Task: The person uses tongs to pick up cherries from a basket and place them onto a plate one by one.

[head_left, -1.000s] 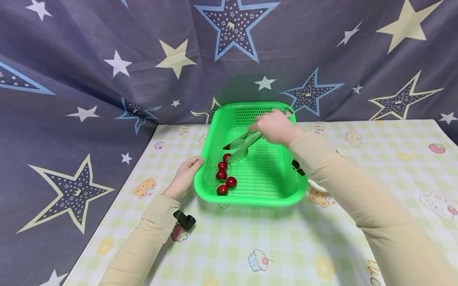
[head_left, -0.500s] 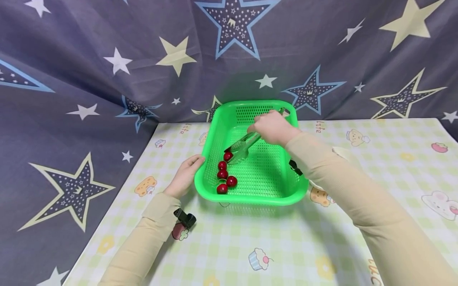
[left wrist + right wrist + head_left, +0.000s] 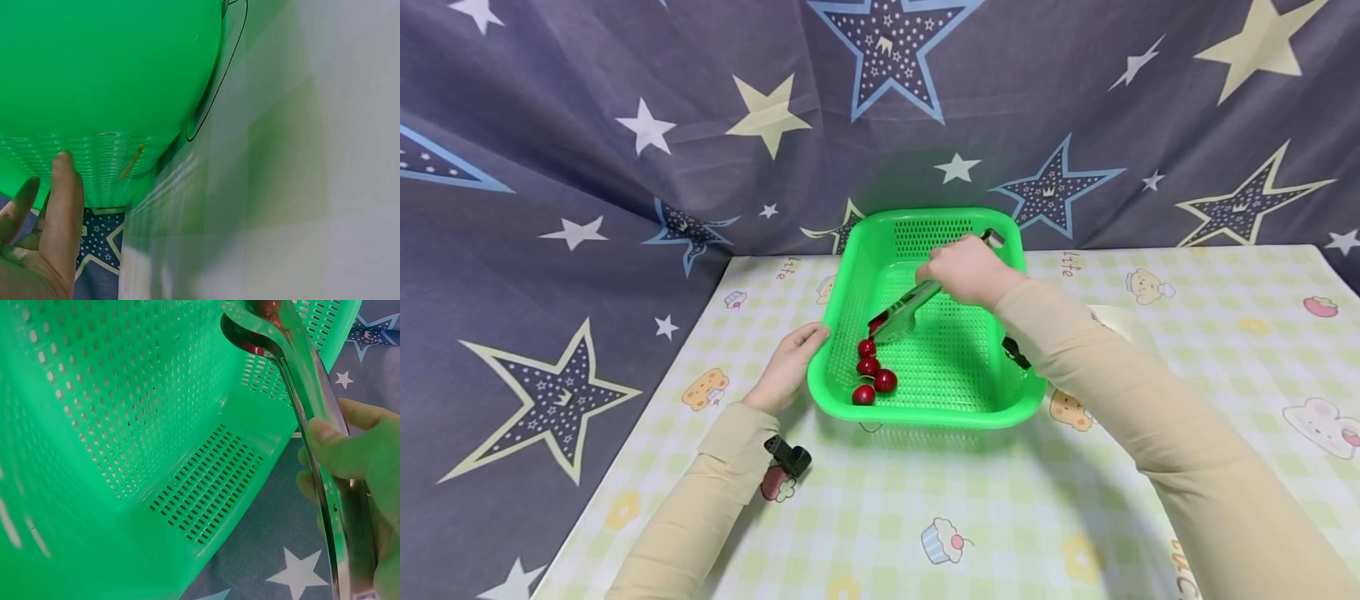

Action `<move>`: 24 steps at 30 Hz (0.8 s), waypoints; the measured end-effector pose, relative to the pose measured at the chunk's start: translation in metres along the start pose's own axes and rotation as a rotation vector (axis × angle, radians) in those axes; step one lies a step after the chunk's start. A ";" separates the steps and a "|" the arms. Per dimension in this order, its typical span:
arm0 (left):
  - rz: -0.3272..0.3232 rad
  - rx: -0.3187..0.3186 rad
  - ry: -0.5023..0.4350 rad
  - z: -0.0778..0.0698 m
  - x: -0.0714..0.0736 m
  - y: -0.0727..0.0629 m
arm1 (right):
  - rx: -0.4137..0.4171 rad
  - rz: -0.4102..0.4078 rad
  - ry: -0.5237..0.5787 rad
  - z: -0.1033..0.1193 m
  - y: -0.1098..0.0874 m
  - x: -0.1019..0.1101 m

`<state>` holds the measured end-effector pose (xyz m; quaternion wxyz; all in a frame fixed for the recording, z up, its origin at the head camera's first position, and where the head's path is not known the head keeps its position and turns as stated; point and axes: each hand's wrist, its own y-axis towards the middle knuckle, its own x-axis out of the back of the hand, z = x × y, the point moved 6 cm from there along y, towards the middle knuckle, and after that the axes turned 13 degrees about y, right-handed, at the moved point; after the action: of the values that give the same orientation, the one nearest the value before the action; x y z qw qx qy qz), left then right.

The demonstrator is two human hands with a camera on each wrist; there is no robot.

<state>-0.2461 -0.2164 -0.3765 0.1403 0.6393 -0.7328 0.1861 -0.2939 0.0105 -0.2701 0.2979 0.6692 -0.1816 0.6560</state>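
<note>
In the head view, my right hand (image 3: 968, 268) grips metal tongs (image 3: 906, 307) inside the green plastic basket (image 3: 925, 419). The tongs' ends have closed around a dark red cherry (image 3: 876, 323), mostly covered by them. Several more cherries (image 3: 884, 381) lie along the basket's left side on its perforated floor. My left hand (image 3: 786, 367) touches the basket's left rim from outside; in the left wrist view its straight fingers (image 3: 62, 187) lie against the slotted outer wall. The right wrist view shows my thumb (image 3: 337, 450) pressing the arms of the tongs together.
A whitish rounded item (image 3: 1122, 322) is partly hidden behind my right sleeve. The table wears a green-and-white checked cloth (image 3: 1000, 508) with printed cartoons. A dark star-patterned curtain (image 3: 685, 108) hangs right behind the basket.
The tongs, spread apart beside the topmost cherry a second ago, have squeezed together on it. The other cherries have barely shifted, and my left hand stays at the rim.
</note>
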 end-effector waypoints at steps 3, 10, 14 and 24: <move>0.002 -0.004 -0.002 -0.001 0.000 0.000 | -0.003 0.003 -0.006 -0.001 -0.001 0.001; -0.009 0.000 0.004 0.000 0.000 0.000 | -0.019 0.017 -0.005 -0.005 -0.002 0.003; -0.013 0.004 0.017 0.000 0.000 0.000 | -0.050 0.031 -0.010 -0.008 -0.004 0.007; -0.007 0.004 0.023 0.000 0.000 -0.001 | -0.050 0.002 -0.009 -0.009 -0.015 0.025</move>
<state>-0.2456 -0.2166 -0.3764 0.1478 0.6398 -0.7287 0.1945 -0.2893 0.0310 -0.2484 0.3130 0.6644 -0.1997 0.6486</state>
